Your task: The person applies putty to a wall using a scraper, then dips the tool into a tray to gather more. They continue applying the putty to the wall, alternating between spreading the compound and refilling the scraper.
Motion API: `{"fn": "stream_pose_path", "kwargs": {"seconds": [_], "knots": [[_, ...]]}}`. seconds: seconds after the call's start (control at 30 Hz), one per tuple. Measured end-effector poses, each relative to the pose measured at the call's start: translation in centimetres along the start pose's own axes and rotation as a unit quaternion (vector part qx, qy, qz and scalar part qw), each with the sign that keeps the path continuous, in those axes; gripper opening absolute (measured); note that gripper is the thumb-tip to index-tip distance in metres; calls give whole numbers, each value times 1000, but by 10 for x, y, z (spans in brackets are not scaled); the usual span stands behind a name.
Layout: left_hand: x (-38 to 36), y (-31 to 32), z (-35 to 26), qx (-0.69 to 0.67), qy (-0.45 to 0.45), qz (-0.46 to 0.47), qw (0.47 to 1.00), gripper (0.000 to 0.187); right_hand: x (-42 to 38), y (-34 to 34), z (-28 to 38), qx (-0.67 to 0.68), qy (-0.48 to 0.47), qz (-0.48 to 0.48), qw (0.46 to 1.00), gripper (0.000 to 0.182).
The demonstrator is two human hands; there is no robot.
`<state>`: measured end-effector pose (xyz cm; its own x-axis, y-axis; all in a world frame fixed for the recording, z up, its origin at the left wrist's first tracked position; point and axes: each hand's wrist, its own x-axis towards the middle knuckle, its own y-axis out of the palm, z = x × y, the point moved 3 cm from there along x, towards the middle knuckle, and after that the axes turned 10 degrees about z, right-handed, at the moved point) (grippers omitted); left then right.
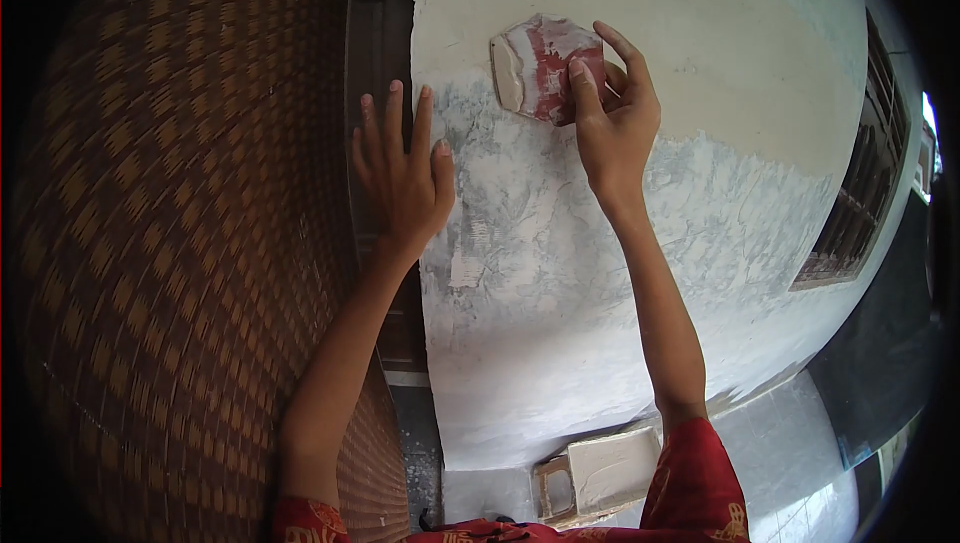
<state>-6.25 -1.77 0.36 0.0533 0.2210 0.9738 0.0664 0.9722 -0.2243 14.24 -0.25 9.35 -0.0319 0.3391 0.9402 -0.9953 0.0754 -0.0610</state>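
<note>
Gripping scraper in right hand, with thumb pressed on the visible face and index finger reaching to the top right corner; can't make out the rest of the fingers fully. Lies just left of right hand, up against wall; can't tell if flush along the whole edge. Looks about as wide as tall, so no clear long axis. Runs steeply along the left edge, leaning slightly left at the top, and carries thick cream putty there. Sits around the border between smooth cream coat above and patchy grey-white below. Much nearer to right hand than to left hand.

Holding nothing in left hand: held up with fingers spread, lower than scraper and left of it, well apart, across the side edge of wall and dark door. Can't tell if touching.

For containers, only tray to log: down low near the foot of wall, partly behind right sleeve, with cream stuff inside, probably more putty. Also in view: woven panel at left, barred window at right.
</note>
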Motion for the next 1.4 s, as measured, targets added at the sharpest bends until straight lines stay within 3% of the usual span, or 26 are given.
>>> {"fn": "stream_pose_path", "kwargs": {"seconds": [0.13,0.27,0.3,0.43,0.47,0.53,0.6,0.67,0.8,0.87,0.93,0.97,1.0,1.13,1.2,1.3,1.4], "knots": [[0,1,0,-3,-4,2,1000,59,7,-20,-8,-68,-3,-36,997,38],[0,0,-1,-11,-8,8,1000,59,8,-30,2,-4,-38,-101,994,38],[-1,0,0,-10,-10,4,1000,58,7,-20,6,22,-42,-78,996,37],[-1,-1,1,1,-8,-2,1000,58,2,13,3,-80,-114,-27,990,37],[-2,-1,0,3,-8,-1,1000,58,3,10,2,-79,-113,-26,990,37],[-1,0,0,-6,-13,5,1000,57,7,-11,-8,-17,-20,-78,997,37],[-1,0,-1,-17,-8,3,1000,57,6,-25,1,-1,-35,-136,990,36],[1,0,0,-28,-2,5,1000,57,3,-20,7,30,-20,-109,993,36],[-1,1,-1,-12,-5,1,1000,56,-9,16,-3,-45,-89,-26,995,36],[-1,1,1,-1,-6,-3,1000,56,-9,-4,-6,-63,-22,-50,997,36],[-1,4,1,-34,-15,-22,999,54,-7,-30,-12,-2,2,-104,995,36],[0,5,1,-32,-17,-26,999,54,-6,-38,-10,-34,-21,-132,990,37],[0,5,1,-43,-14,-26,999,54,-6,-37,-5,38,-19,-135,990,38],[-1,1,0,-8,-9,-9,1000,56,-12,2,-8,21,-31,-20,999,35],[-1,4,-1,-16,-11,-19,1000,54,-13,4,-13,-28,-56,-28,998,36],[-2,4,1,-33,-17,-28,999,53,-13,-29,-17,13,15,-73,997,36],[-2,5,2,-48,-21,-29,998,53,-15,-35,-10,42,-2,-110,993,36]]}}
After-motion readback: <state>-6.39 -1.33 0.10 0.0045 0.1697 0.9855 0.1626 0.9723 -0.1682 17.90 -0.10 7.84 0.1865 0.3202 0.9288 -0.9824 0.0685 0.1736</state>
